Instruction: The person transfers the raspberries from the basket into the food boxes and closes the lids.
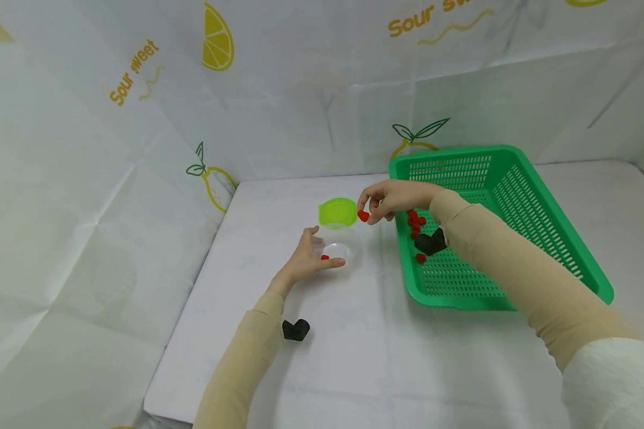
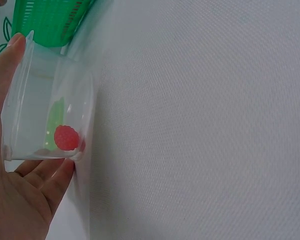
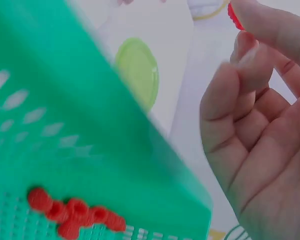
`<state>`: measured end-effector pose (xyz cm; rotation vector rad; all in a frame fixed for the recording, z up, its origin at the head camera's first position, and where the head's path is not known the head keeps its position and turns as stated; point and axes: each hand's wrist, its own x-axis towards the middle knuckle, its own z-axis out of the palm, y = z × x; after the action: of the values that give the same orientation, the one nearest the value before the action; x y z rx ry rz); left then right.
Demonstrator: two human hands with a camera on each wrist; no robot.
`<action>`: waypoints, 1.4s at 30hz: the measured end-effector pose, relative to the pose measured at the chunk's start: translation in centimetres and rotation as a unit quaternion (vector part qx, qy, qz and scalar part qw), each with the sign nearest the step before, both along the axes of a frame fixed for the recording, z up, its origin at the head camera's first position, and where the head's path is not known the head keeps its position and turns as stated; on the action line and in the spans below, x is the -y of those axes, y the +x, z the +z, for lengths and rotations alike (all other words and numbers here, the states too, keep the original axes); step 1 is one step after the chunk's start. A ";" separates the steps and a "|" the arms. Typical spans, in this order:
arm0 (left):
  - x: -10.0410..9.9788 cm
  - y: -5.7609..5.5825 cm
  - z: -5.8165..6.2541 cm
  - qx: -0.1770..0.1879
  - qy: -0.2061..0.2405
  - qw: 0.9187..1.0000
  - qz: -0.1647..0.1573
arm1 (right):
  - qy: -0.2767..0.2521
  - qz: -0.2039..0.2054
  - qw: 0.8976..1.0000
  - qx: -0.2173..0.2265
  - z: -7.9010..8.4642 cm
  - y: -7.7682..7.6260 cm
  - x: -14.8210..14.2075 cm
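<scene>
My left hand (image 1: pixel 303 257) grips a clear plastic tub (image 2: pixel 35 100) standing on the white table, thumb on one side and fingers on the other. Inside the tub, low against its wall, lies a red raspberry (image 2: pixel 66 138). Between thumb and fingertips, my right hand (image 1: pixel 394 196) pinches another raspberry (image 1: pixel 363 215). That hand is above the table, between the tub and the green basket (image 1: pixel 461 302). Just behind the tub lies a lime-green lid (image 1: pixel 337 211).
Several more raspberries (image 3: pixel 77 211) sit in the basket, grouped near its left side, with one apart (image 1: pixel 421 258) closer to the front. The basket's slotted walls rise under the right forearm. A lemon-printed sheet (image 1: pixel 300 107) hangs behind the table (image 1: pixel 349 357).
</scene>
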<state>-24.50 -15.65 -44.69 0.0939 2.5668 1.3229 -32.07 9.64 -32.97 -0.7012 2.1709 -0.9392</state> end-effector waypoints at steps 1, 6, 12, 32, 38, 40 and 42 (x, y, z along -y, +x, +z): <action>0.0 0.0 0.0 0.000 -0.001 1.000 0.000 | -0.003 0.001 1.000 0.001 -0.1 -0.1 0.5; 0.0 -0.1 -0.1 -0.003 -0.002 1.000 -0.001 | -0.014 0.005 1.000 -0.006 -0.6 -0.5 2.7; 0.1 -0.1 -0.1 -0.003 -0.004 1.000 -0.007 | -0.020 0.002 1.000 0.000 -1.5 -0.8 4.7; -0.2 -0.1 -0.7 -0.002 0.011 1.000 -0.011 | 0.023 0.012 0.999 0.031 -4.5 -0.4 8.2; -0.1 -0.2 -1.0 -0.017 0.011 1.000 -0.007 | 0.037 0.008 0.999 0.018 -5.1 -0.4 8.1; 0.0 -0.3 -1.0 -0.022 0.018 1.000 -0.003 | 0.039 0.009 0.999 0.013 -5.1 -0.4 8.2; 0.0 -0.3 -1.0 -0.024 0.026 0.999 -0.001 | 0.042 0.010 0.999 0.007 -5.1 -0.5 8.3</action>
<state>-24.81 -15.67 -45.66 0.1398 2.5704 1.4046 -32.53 1.31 -38.09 -0.6731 2.1732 -0.8354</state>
